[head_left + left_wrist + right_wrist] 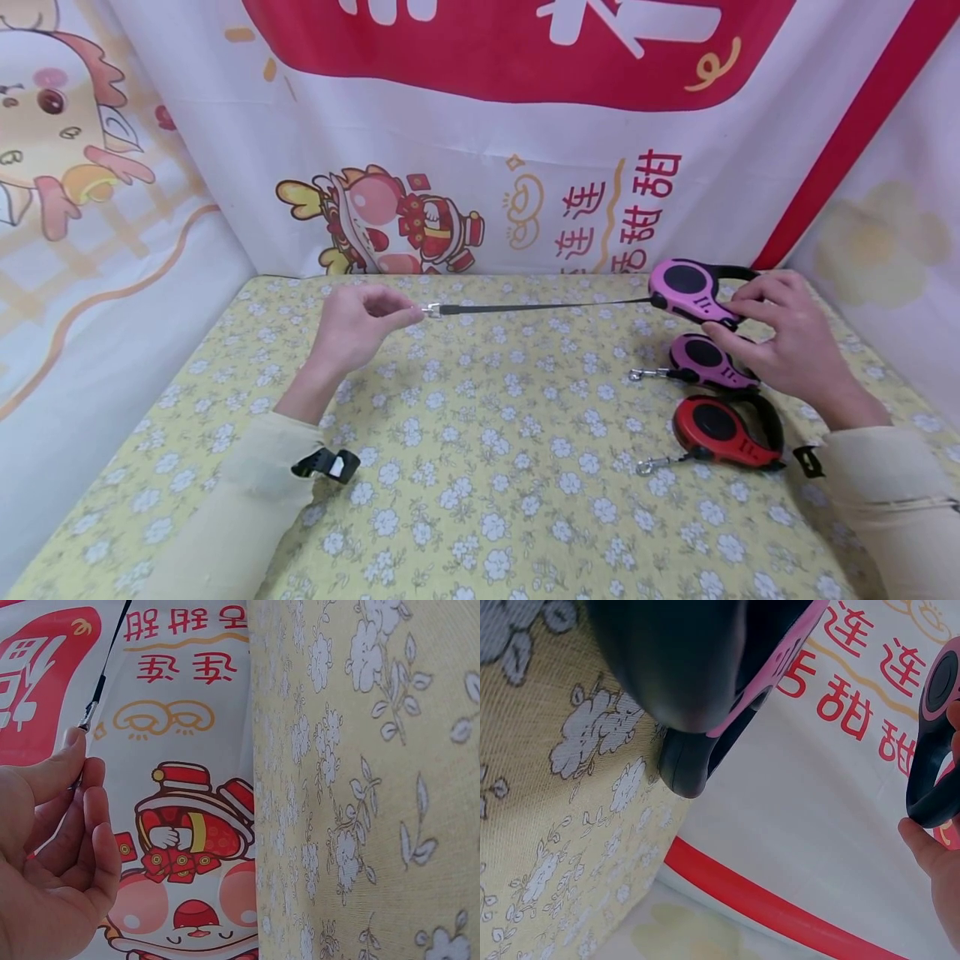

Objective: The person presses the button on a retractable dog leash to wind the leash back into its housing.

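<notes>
The right hand [787,342] curls its fingers [750,310] round the upper pink leash reel [686,290], held just above the bench [480,467] near its far right corner; the right wrist view shows a fingertip against the reel's black handle loop [930,787]. From the reel a black cord [540,307] runs taut to the left, ending in a metal clip [431,310] pinched between thumb and forefinger of the left hand [356,329], the other fingers loosely curled; in the left wrist view the cord [101,679] rises from that pinch. A second pink leash reel [708,362] lies on the flowered yellow cloth just under the right hand, its clip pointing left, and a red leash reel [720,432] lies nearer, beside it. No container is in sight. The backdrop banner [600,208] carries red Chinese characters reading 连连 and 甜甜, beside a cartoon figure [397,221] in red.
</notes>
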Available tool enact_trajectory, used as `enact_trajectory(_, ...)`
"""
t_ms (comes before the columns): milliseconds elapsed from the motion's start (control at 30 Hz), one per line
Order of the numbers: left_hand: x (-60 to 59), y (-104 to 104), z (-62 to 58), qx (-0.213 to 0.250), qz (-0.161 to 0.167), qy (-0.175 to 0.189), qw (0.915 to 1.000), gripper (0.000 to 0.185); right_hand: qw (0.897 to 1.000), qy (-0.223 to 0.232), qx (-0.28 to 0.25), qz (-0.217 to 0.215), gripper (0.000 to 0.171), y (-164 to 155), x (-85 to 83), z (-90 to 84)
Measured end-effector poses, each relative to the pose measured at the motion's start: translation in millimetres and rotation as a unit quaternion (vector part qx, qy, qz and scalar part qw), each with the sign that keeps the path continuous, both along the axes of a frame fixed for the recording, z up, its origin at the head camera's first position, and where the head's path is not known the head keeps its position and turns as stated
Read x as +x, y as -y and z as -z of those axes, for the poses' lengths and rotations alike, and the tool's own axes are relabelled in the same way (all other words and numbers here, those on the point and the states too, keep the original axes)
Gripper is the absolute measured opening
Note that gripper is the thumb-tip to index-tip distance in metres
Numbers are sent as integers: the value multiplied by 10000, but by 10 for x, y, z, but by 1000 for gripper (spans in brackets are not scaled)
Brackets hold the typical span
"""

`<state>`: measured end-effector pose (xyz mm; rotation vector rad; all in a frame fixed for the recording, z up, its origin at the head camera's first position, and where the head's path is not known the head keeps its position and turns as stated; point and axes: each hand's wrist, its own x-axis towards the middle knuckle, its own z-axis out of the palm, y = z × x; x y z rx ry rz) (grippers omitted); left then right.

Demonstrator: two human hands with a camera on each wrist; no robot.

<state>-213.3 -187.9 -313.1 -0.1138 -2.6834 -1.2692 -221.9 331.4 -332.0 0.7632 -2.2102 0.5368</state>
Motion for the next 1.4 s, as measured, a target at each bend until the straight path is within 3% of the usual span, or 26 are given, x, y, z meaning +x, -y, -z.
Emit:
enact_trajectory(867, 0, -55, 49, 15, 258, -51, 9997, 16, 9997, 60, 46, -238, 93, 18, -3, -2)
enact_trajectory(1100, 7, -75, 36, -10, 285, -16, 9996, 14, 9996, 190, 47, -193, 75, 46, 14, 2)
enact_trajectory(1300, 37, -104, 12, -3, 282, 62, 9996, 13, 9996, 146, 68, -212, 93, 77, 24, -1)
enact_trajectory(1400, 50, -110, 2, 29, 279, 61, 9996, 13, 9994, 136, 79, -311, 93, 88, 21, -6)
